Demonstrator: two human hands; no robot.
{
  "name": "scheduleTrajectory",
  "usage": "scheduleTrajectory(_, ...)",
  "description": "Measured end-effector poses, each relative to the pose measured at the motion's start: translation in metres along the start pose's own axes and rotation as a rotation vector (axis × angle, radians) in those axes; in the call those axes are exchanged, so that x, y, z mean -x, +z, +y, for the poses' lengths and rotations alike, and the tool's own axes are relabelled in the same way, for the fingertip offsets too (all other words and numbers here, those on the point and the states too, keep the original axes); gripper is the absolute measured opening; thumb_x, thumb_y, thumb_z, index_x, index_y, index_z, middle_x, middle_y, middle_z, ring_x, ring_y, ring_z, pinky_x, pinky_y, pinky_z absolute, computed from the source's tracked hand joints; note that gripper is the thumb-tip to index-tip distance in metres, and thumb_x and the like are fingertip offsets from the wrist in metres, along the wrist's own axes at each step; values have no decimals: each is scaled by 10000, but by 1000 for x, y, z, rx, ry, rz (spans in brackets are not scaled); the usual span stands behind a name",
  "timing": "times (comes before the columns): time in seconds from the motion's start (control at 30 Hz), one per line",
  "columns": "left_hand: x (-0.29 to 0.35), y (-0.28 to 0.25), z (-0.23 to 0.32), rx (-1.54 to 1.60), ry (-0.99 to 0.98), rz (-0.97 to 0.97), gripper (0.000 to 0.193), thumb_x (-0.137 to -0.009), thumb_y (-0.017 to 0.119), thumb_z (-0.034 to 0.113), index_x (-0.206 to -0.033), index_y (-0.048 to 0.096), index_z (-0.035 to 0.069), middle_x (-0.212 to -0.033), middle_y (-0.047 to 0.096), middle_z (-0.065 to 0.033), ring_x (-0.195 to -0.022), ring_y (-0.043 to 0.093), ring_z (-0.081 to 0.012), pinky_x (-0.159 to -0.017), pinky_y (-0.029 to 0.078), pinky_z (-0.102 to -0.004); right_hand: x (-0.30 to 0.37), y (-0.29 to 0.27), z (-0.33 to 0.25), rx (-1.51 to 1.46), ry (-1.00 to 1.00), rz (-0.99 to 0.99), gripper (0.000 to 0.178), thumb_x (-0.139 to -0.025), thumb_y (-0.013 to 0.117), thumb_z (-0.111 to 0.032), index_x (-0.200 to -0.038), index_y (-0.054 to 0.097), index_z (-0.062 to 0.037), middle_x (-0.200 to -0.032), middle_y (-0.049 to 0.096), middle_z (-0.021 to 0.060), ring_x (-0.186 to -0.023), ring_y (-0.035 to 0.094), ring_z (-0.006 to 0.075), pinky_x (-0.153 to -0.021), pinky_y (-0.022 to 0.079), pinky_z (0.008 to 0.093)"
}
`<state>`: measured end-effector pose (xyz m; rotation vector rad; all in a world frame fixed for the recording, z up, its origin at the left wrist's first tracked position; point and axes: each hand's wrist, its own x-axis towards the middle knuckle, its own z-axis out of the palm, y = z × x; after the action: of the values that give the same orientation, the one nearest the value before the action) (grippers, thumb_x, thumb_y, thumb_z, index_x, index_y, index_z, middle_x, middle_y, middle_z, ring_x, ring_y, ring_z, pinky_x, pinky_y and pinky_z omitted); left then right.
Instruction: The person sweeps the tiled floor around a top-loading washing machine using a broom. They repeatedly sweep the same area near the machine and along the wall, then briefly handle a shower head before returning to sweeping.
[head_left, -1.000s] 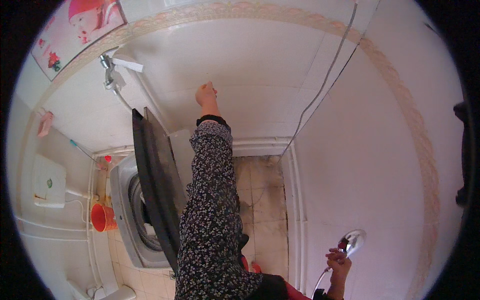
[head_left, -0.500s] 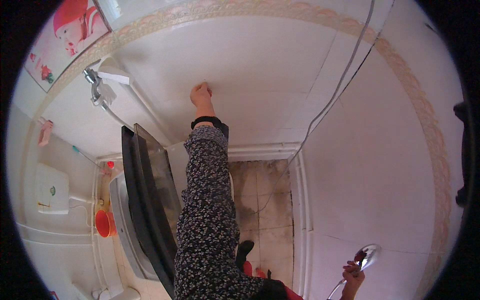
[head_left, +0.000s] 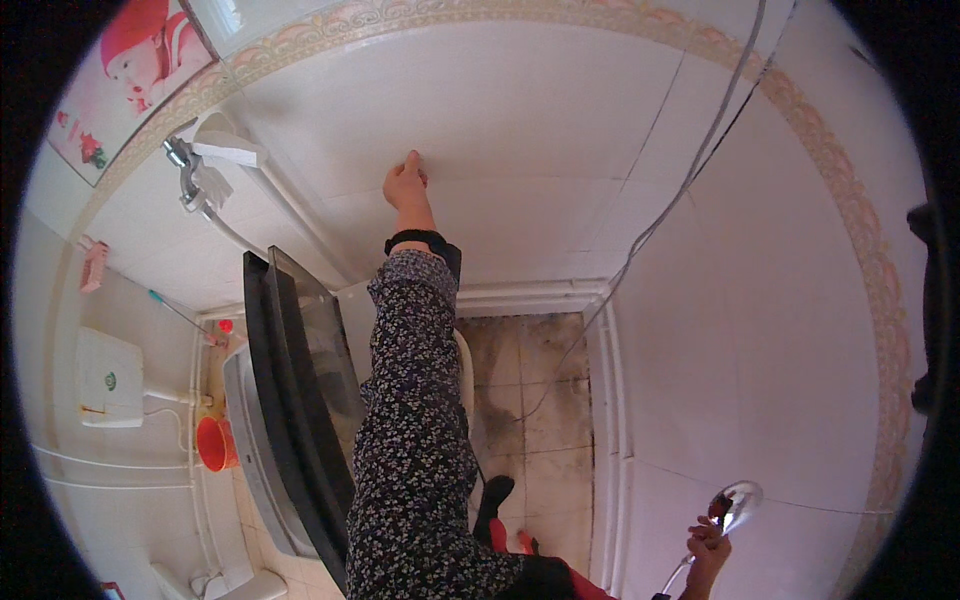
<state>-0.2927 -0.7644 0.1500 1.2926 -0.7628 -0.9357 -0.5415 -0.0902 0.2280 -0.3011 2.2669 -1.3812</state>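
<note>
My left arm, in a dark floral sleeve with a black band at the wrist, stretches out to the white tiled wall (head_left: pixel 520 110). My left hand (head_left: pixel 405 184) is closed at that wall with the thumb pointing up. Whatever its fingers hold, if anything, is too small to make out. Low at the right, my right hand (head_left: pixel 708 552) is wrapped round a chrome shower head (head_left: pixel 738 508), near the right-hand wall. A thin hose runs from below this hand.
A washing machine (head_left: pixel 262 450) with a raised dark lid (head_left: pixel 300 400) stands left of my arm. A chrome tap (head_left: pixel 188 170) sits on the wall. An orange bucket (head_left: pixel 214 444) and a white cistern (head_left: pixel 110 380) are farther left. A grey hose (head_left: pixel 690 180) hangs over tiled floor (head_left: pixel 555 400).
My left hand stays at the wall, but its thumb has lifted and now points up. The right hand still holds the shower head, and the view has shifted slightly.
</note>
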Motion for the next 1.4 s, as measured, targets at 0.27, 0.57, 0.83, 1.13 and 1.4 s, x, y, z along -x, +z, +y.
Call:
scheduleTrajectory(0.27,6,-1,5,-76,54,15,285,-751,604,212,-568,539,3,-494,517,-61,-418,471,-131,-379,362,-263,-3,1,3,31,-17,-20,296,-510,523,0,-804,543,29,-885,573,148,-751,559,182,-701,433,311)
scheduleTrajectory(0.57,-5,-1,5,-569,48,-2,325,-771,577,258,-552,562,18,-524,557,-76,-462,522,-147,-437,406,-277,-1,4,1,8,-61,-57,223,-507,519,2,-728,547,14,-855,578,170,-800,561,209,-735,425,329)
scheduleTrajectory(0.83,-4,0,-4,-148,-29,24,338,-781,552,282,-582,589,11,-524,564,-65,-469,541,-141,-454,425,-271,3,7,-9,63,-34,-88,285,-504,532,-12,-787,559,12,-854,593,138,-849,556,218,-758,415,326)
scheduleTrajectory(1.13,-4,2,-1,20,-88,39,318,-765,596,238,-561,570,-5,-510,552,-80,-431,525,-147,-394,405,-258,4,14,-14,51,-17,-53,287,-503,527,-4,-786,549,33,-814,592,144,-857,556,233,-770,412,340)
scheduleTrajectory(1.4,-3,2,-5,103,-122,16,330,-771,592,209,-520,542,0,-512,556,-91,-420,521,-147,-382,402,-248,1,16,-14,68,8,-61,239,-502,521,9,-739,539,39,-780,584,144,-927,541,270,-809,400,366)
